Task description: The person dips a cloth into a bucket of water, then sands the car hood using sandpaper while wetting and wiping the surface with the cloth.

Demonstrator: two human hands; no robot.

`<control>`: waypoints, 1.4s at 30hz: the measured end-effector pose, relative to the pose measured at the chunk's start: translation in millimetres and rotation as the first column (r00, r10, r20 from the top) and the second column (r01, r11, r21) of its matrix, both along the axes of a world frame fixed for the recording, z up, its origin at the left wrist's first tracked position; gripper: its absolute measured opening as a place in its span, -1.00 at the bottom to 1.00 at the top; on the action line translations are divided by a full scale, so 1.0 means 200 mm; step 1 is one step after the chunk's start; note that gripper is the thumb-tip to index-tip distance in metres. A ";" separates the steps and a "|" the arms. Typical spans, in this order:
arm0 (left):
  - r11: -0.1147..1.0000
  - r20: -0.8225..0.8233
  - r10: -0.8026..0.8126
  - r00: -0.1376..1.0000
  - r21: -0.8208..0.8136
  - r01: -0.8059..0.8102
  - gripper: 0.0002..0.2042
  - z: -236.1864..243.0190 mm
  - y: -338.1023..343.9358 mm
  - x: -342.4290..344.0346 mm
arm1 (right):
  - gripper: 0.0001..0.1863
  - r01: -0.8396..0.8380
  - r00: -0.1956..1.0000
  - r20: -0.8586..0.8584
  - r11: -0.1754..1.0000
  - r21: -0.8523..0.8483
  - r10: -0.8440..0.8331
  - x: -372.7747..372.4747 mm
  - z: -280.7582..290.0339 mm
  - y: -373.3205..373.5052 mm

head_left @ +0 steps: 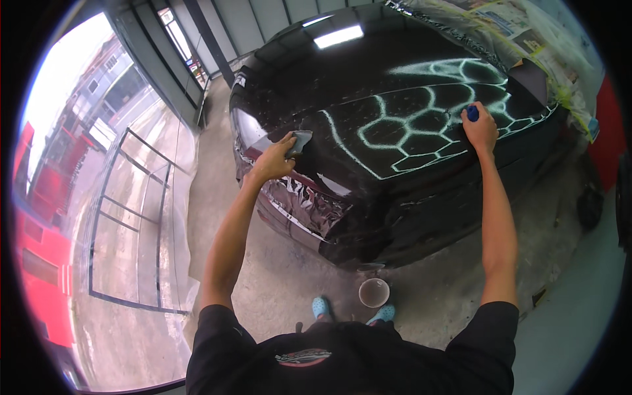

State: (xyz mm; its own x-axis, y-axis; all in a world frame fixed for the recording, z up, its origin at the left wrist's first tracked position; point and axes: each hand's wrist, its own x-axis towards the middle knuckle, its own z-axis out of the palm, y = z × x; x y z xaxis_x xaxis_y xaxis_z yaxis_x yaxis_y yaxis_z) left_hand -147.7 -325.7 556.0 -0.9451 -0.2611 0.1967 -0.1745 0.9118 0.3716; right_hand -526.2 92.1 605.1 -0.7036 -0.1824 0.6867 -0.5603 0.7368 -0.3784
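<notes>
In front of me is a glossy black car, its painted panel patterned with pale green, hazy-edged hexagon lines. My left hand is over the car's left corner, its fingers closed on a grey folded sheet that looks like sandpaper. On the right of the pattern, my right hand grips a small dark blue object against or just above the panel. Most of that object is hidden by my fingers, so its kind does not show.
A pale bucket stands on the concrete floor by my feet in light blue clogs. Crumpled masking film hangs at the car's front edge. Paper and plastic sheeting cover the far right. A metal frame is at the left.
</notes>
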 end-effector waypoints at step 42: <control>0.990 -0.009 -0.039 0.999 -0.140 0.037 -0.39 -0.12 0.59 -0.04 | -0.68 0.009 1.000 0.008 1.000 -0.008 -0.009 -0.04 -0.03 0.10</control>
State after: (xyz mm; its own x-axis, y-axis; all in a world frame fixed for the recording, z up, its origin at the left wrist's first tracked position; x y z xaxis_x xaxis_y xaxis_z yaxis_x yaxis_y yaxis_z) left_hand -155.5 -208.5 532.4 -0.9511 -0.1945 0.2400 -0.1353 0.9607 0.2423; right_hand -534.6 112.6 598.2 -0.7106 -0.1706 0.6826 -0.5507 0.7387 -0.3887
